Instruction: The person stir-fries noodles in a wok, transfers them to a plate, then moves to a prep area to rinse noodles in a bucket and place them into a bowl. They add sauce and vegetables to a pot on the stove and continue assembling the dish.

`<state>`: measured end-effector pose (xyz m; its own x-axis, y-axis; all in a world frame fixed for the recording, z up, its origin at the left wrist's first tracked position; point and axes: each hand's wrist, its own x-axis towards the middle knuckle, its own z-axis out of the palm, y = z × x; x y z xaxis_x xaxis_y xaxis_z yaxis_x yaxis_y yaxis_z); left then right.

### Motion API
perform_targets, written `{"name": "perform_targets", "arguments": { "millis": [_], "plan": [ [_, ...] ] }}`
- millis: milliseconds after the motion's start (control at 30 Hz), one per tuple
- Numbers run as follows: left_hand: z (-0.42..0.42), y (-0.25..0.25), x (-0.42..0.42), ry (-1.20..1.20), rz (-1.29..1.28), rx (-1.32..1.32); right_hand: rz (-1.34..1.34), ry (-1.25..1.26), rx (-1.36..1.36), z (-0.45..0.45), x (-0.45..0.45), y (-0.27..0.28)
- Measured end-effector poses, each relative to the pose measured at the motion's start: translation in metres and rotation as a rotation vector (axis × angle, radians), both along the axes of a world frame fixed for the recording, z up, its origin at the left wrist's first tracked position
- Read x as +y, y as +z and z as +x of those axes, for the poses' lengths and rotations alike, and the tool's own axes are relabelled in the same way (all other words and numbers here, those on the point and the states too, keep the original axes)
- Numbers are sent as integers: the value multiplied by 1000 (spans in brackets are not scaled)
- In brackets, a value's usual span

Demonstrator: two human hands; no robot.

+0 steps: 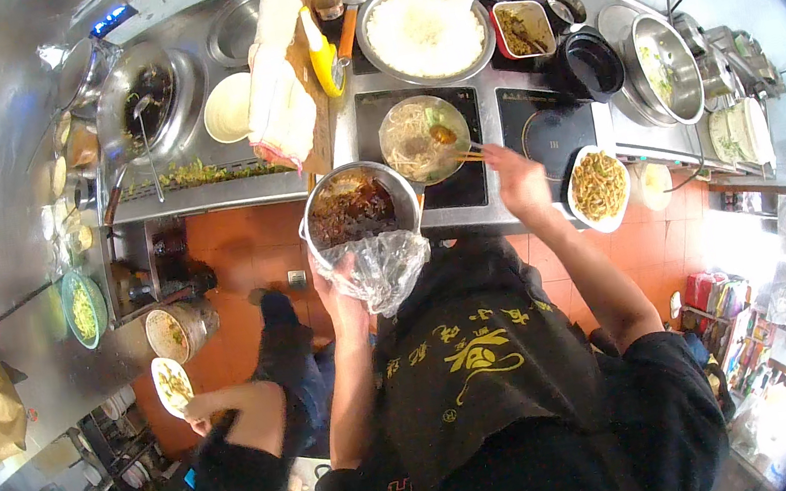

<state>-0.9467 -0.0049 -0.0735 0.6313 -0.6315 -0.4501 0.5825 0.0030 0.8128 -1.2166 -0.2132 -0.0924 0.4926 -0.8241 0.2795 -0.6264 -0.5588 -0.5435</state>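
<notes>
My left hand holds a steel pot of dark red sauce, tilted beside the cooktop, with a crumpled clear plastic bag over its near rim. My right hand grips chopsticks and a thin handle that leads to a spoon or ladle with reddish sauce. That spoon is over a small pan of broth with pale noodles or sprouts and some greens, on an induction cooktop. A white oval dish of noodles lies on the counter edge right of my right hand.
Behind the pan stands a large steel bowl of white rice with a paddle. A red-rimmed container and a black pot are at the right. A wok with a ladle is at left. Below it, a co-worker's hand holds a plate of food.
</notes>
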Motion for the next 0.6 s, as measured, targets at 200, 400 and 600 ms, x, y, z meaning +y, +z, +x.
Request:
{"name": "perform_targets", "arguments": {
  "millis": [200, 400, 600],
  "plan": [
    [0, 6, 3, -54, -75, 30, 340, 95, -316, 18, 42, 150],
    [-11, 17, -1, -228, -87, 74, 179, 426, 5, 72, 42, 124],
    [-15, 21, 18, -289, -50, 286, 9, 285, 216, 101, 50, 149]
  ]
}}
